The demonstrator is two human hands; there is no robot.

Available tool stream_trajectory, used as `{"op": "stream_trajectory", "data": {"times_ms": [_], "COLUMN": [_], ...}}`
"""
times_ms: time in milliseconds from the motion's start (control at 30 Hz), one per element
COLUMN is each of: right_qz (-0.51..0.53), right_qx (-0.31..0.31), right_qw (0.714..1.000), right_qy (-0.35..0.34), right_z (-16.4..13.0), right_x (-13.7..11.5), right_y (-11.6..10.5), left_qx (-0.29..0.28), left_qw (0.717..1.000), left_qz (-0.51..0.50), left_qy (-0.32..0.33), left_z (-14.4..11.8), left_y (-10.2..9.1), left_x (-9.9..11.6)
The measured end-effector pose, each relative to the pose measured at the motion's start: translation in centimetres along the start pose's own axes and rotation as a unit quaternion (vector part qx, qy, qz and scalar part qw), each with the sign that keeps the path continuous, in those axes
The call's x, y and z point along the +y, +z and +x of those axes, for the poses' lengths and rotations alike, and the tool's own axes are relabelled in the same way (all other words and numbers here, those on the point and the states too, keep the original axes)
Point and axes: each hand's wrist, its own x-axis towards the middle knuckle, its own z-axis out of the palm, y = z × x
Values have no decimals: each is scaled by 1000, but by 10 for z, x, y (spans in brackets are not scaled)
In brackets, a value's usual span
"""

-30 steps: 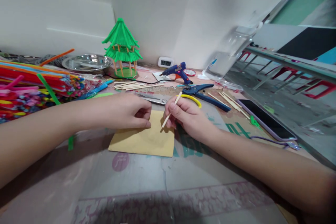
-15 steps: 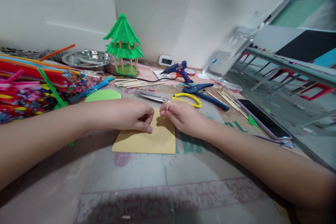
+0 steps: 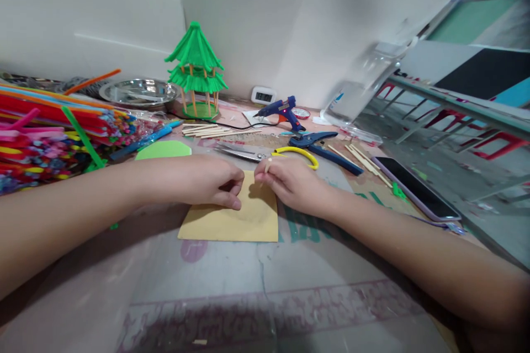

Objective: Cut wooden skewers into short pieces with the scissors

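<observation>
A yellowish sheet of paper [image 3: 232,226] lies flat on the plastic-covered table. Over its upper left part rests my left hand [image 3: 217,182], its fingers curled and its thumb low against the paper; what those fingers hold, if anything, is hidden. At the sheet's upper right edge, my right hand [image 3: 285,182] is closed in a pinch around a thin wooden stick [image 3: 268,163], whose pale end pokes out above the fingers. Just behind the hands lie scissors [image 3: 296,150] with yellow handles. A light green paper piece [image 3: 165,149] sits behind my left wrist.
A green-roofed model pavilion [image 3: 196,74] stands at the back beside a metal plate [image 3: 138,94]. Further right are a blue glue gun [image 3: 279,110], blue pliers [image 3: 327,149], wooden sticks [image 3: 202,130] and a phone [image 3: 416,187]. Pipe cleaners [image 3: 45,138] are heaped at the left.
Both hands stay over the paper in nearly the same pose. The stick's pale end has tilted slightly in my right hand, and the whole view has shifted a touch.
</observation>
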Motion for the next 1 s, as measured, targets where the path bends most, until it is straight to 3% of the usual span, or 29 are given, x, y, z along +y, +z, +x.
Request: {"op": "stream_trajectory", "data": {"times_ms": [300,433,567,700,833,1000], "right_qz": [12,49,34,60,15,23], "right_qx": [21,6,26,2,33,18], "right_qw": [999,999,997,998,999,1000], "right_qy": [29,11,65,28,24,-1], "right_z": [1,2,3,3,2,1], "right_x": [8,10,11,11,11,10], "right_y": [3,3,1,2,3,3], "left_qx": [-4,0,7,14,12,15], "left_qw": [1000,1000,1000,1000,1000,1000], "left_qz": [-1,1,-2,-5,-6,-11], "left_qy": [-8,-12,-4,-4,-2,-6], "left_z": [0,0,-1,-1,0,-1], "left_y": [1,0,1,2,2,2], "left_x": [-1,-1,0,-1,-3,-2]}}
